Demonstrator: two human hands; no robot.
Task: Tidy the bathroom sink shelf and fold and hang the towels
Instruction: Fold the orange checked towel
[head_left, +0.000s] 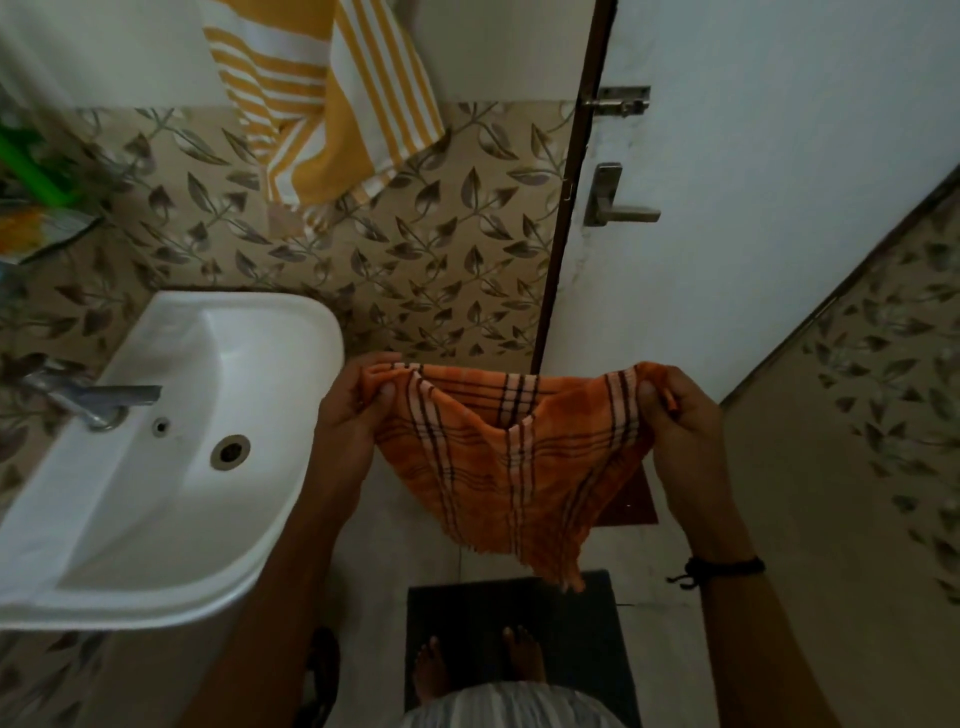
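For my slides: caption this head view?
Both hands, left hand and right hand, hold an orange checked towel beside the sink.

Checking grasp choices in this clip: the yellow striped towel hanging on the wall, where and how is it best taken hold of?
Judging by its pose, the yellow striped towel is best pinched by its lower hanging edge, reached from the front and below. It drapes slantwise against the tiled wall, its upper end out of frame. Both the left hand and right hand now hold the orange checked towel.
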